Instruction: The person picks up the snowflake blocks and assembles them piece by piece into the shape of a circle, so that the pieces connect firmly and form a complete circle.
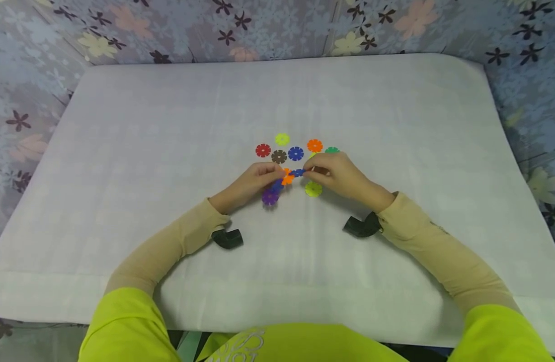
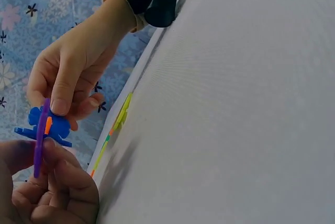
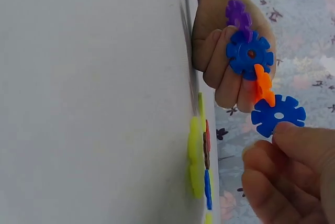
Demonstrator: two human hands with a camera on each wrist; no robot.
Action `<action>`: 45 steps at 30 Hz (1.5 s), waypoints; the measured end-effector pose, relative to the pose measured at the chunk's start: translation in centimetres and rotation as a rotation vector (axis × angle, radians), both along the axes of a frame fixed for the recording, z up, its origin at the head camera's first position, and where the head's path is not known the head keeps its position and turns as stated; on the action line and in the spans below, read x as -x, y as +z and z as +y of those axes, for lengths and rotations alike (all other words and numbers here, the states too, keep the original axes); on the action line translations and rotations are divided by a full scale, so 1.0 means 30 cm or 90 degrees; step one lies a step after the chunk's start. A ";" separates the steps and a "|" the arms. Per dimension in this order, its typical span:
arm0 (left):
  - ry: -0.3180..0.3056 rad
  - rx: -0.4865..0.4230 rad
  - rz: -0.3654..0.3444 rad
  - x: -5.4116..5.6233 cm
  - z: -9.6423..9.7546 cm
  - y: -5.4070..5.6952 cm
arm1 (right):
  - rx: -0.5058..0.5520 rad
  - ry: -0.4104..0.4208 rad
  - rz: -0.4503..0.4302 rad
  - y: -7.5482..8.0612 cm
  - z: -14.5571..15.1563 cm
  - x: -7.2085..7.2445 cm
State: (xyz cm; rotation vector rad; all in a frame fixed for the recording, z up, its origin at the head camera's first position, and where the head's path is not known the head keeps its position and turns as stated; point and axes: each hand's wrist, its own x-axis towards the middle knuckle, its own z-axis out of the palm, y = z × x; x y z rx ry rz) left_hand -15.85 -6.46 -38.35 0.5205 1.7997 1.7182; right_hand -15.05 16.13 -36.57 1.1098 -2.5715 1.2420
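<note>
Between both hands (image 1: pixel 247 187) (image 1: pixel 342 176), linked discs (image 1: pixel 287 179)

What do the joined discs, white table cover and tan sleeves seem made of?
Joined discs: likely smooth, slightly glossy plastic, given crisp notches and even, saturated colour. White table cover: probably matte cloth from its faint fold lines, though coated sheeting is possible. Tan sleeves: apparently matte, stretchy fabric, fitting closely with soft wrinkles.

From above, the head camera looked forward and down on nearly the whole tabletop (image 1: pixel 168 125). The left wrist camera looked sideways, low and close, towards the right hand (image 1: pixel 340 173); the right wrist camera, equally close, faced the left hand (image 1: pixel 252 183). Both wrist views shared these hands and the joined discs (image 3: pixel 264 84).
</note>
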 end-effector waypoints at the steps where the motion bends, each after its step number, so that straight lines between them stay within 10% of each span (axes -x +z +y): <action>1: -0.001 -0.002 -0.001 0.001 0.001 0.000 | 0.005 0.001 0.009 -0.001 -0.001 -0.001; 9: 0.007 0.011 -0.008 0.006 0.002 0.003 | 0.023 -0.015 -0.007 -0.010 -0.002 0.001; 22: 0.035 0.009 -0.035 0.002 0.002 0.008 | -0.170 0.047 -0.282 0.025 0.013 0.007; 31: 0.043 0.002 -0.039 0.008 0.000 0.003 | 0.122 -0.056 -0.504 0.001 0.046 0.047; 45: 0.063 -0.022 0.028 0.004 -0.002 -0.004 | 0.215 -0.036 -0.621 -0.012 0.050 0.045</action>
